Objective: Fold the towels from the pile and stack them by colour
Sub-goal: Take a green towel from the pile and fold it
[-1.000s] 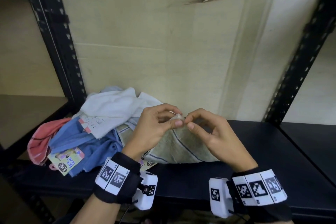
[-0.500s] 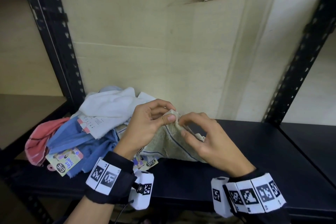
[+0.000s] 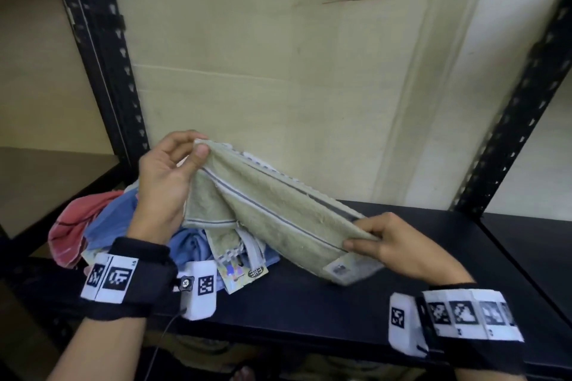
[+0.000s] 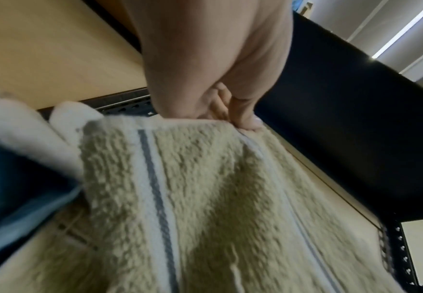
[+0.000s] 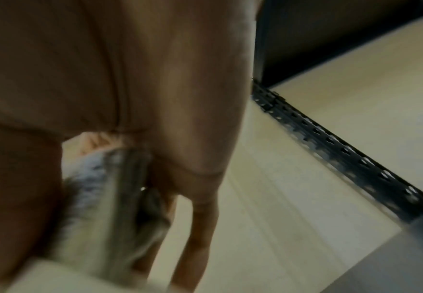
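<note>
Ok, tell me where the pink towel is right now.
In the head view the pink towel lies at the far left of the pile on the black shelf, beside the blue towel and left of the left hand.

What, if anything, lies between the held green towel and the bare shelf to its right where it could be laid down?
Nothing visible. Both hands, left hand and right hand, pinch the green towel; the black shelf beside it is bare. The pile lies left.

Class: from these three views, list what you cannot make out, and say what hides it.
- Head view: most of the pile, hidden behind the left hand and green towel.
- Head view: the towel's label, print too small.
- Right wrist view: right hand fingers, blurred, palm blocks them.
</note>
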